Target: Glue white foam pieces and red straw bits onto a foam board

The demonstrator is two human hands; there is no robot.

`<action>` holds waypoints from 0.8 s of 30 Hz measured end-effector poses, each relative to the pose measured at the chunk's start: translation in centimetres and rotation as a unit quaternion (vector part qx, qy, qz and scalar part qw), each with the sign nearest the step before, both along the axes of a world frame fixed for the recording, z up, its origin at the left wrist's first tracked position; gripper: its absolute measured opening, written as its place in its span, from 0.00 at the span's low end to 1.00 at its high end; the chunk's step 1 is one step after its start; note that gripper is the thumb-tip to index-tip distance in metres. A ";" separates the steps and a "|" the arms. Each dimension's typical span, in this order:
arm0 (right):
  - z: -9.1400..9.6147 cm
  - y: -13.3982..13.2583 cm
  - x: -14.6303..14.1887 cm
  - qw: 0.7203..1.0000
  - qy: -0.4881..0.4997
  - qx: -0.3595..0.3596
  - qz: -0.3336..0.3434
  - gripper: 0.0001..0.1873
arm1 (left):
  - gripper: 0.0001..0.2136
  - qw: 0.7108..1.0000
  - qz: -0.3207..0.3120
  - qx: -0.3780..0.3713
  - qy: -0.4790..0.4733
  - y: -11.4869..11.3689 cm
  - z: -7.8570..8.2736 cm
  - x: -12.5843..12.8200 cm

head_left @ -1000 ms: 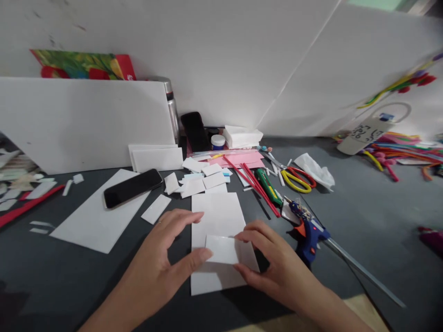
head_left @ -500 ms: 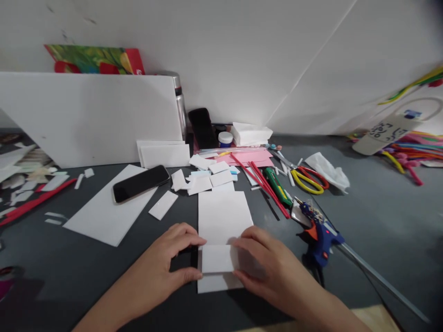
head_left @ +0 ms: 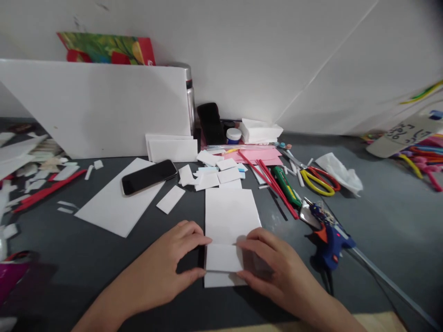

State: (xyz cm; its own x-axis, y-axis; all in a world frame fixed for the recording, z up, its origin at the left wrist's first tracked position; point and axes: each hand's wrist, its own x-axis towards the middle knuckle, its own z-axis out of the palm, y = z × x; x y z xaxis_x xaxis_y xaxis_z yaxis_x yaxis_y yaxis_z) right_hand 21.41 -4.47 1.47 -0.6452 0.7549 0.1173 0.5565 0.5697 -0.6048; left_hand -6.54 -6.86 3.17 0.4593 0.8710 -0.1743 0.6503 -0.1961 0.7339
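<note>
A small white foam-board rectangle (head_left: 224, 258) lies across a longer white foam-board strip (head_left: 231, 214) on the dark table. My left hand (head_left: 187, 256) has its thumb and fingertips at the left corners of the small piece, with a gap between them. On the other side, my right hand (head_left: 273, 260) pinches the right end between thumb and fingers and covers that end. Part of the long strip's right side is hidden under my right hand. Its near end sticks out below the small piece.
A hot glue gun (head_left: 332, 242) with a long glue stick lies to the right. Scissors (head_left: 318, 180), a green cutter (head_left: 286, 186) and red sticks sit behind it. Small white pieces (head_left: 207, 177) are scattered ahead. A phone (head_left: 149, 176) rests on a white sheet at left.
The view has turned slightly left, so everything appears farther right. Both hands keep their places at the ends of the small foam-board piece, which has barely moved on the strip.
</note>
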 end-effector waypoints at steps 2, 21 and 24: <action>0.1 0.1 0.0 1.000 0.004 0.004 -0.001 0.20 | 0.21 1.000 -0.004 0.003 -0.001 0.1 -0.1 -0.1; 0.0 0.3 -0.3 1.000 -0.002 0.022 0.006 0.20 | 0.16 0.999 -0.005 0.036 -0.023 0.5 -0.2 -0.1; -0.1 0.3 -0.3 1.000 -0.006 0.024 0.007 0.20 | 0.16 0.999 -0.006 0.043 -0.022 0.6 -0.2 0.1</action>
